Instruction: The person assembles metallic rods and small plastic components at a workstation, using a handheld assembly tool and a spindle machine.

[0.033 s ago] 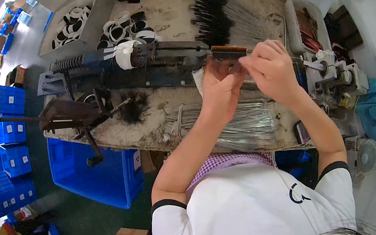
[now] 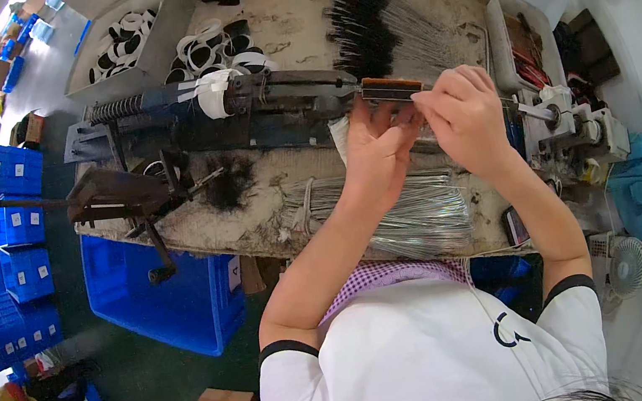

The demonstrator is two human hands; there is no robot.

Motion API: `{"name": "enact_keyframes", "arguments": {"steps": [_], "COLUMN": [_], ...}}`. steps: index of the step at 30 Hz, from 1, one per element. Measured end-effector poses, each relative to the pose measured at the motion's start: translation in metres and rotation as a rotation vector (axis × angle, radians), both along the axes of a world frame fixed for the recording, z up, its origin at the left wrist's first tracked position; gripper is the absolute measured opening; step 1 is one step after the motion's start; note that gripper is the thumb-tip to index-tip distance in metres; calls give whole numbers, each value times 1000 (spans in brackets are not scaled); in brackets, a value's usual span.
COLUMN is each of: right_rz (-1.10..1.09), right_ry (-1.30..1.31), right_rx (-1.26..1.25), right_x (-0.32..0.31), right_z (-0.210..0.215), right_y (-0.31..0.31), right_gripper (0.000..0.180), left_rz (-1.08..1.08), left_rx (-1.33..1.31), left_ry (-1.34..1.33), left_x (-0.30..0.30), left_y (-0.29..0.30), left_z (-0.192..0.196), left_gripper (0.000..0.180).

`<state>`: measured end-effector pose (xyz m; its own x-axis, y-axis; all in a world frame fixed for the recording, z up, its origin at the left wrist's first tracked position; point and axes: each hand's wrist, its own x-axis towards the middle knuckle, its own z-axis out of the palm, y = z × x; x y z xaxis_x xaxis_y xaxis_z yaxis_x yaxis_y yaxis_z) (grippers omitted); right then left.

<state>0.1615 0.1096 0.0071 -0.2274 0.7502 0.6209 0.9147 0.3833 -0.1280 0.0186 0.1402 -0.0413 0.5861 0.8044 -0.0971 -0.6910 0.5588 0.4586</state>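
Note:
At the right end of a long dark metal machine (image 2: 281, 88) sits a narrow dark block (image 2: 390, 89) with an orange back edge. A thin pale line, apparently a wire, runs lengthwise along it. My left hand (image 2: 380, 146) is curled against the block's near side, its fingers partly hidden beneath. Thumb and fingers of my right hand (image 2: 464, 115) are pinched together at the block's right end, apparently on the thin wire. Beyond the block lies a row of black bristle bundles (image 2: 360, 20) with thin wires. Nearer me rests a thick bundle of silvery wires (image 2: 417, 214).
White and black rings (image 2: 207, 50) are heaped on the bench, more in a grey bin (image 2: 172, 21). A spindle machine (image 2: 571, 120) stands at the right beside a tray (image 2: 514, 11) of red-handled items. A crank (image 2: 161, 257) overhangs the front edge above a blue crate (image 2: 160, 304).
My right hand's fingertips have shifted very slightly to the right along the near edge of the block. My left hand stays in practically the same place.

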Motion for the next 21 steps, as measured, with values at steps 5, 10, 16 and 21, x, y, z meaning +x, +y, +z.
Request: {"name": "enact_keyframes", "arguments": {"steps": [5,10,16,21], "right_rz": [-55,-73,-39,-15], "right_ry": [173,269,236,212], "right_rx": [-104,-209,-221,-196], "right_x": [6,19,33,32], "right_z": [9,10,-7,-10], "right_y": [-5,-6,-8,-8], "right_gripper": [17,37,44,33], "left_rz": [29,46,55,49], "left_rx": [26,80,73,74], "left_ry": [51,118,125,116], "left_x": [0,-1,1,-2], "left_y": [0,1,1,0], "left_z": [0,-5,-4,-1], "left_gripper": [56,59,59,60]}}
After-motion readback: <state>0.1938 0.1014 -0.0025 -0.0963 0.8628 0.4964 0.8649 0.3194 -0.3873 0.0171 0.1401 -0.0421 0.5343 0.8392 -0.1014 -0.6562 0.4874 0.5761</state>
